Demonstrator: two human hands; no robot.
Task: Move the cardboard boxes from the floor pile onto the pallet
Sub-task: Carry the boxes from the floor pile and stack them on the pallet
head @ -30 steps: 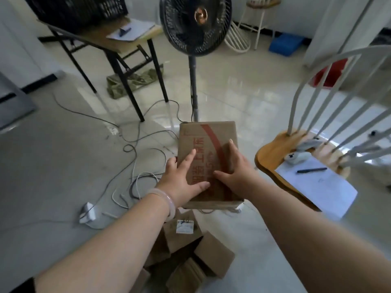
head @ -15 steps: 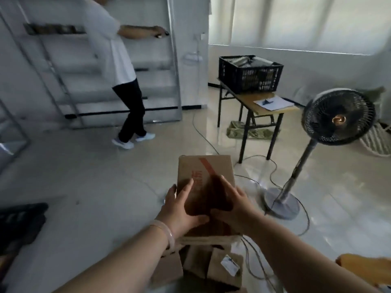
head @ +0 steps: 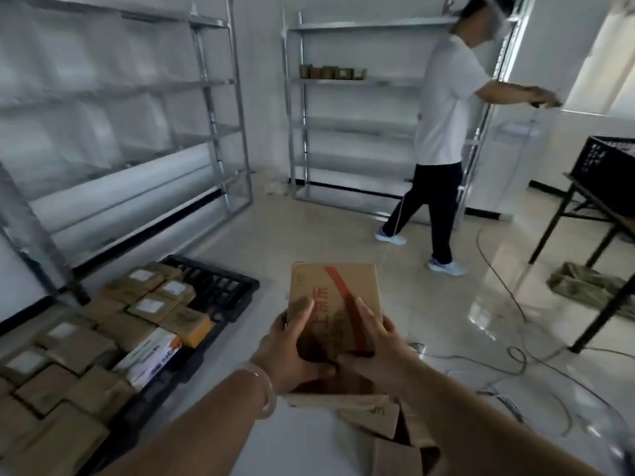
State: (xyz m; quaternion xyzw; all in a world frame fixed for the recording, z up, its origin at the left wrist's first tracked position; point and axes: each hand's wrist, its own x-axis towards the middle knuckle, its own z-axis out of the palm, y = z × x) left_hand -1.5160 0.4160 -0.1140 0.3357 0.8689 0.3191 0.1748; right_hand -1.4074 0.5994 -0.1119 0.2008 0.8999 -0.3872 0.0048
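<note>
Box (head: 335, 297) now just right of loaded pallet (head: 220, 293)

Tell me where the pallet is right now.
In the head view the pallet lies on the floor at lower left, before the metal shelves and left of the carried box.

floor (head: 343, 242): pale glossy tile, everything else is parked on it
pallet (head: 220, 293): black plastic grid, laid flat on the floor at the left
on the pallet: cardboard boxes (head: 113, 338) packed side by side, a few tagged with white labels
floor pile (head: 388, 438): more brown boxes heaped on the tile, near the pallet but apart
cables (head: 515, 359): strewn over the tile at the right
back rack (head: 343, 125): small brownish items (head: 330, 72) lined up on an upper shelf
table (head: 594, 201): black crate (head: 608, 163) set on top, greenish bundle (head: 591, 286) dumped on the floor underneath
</note>
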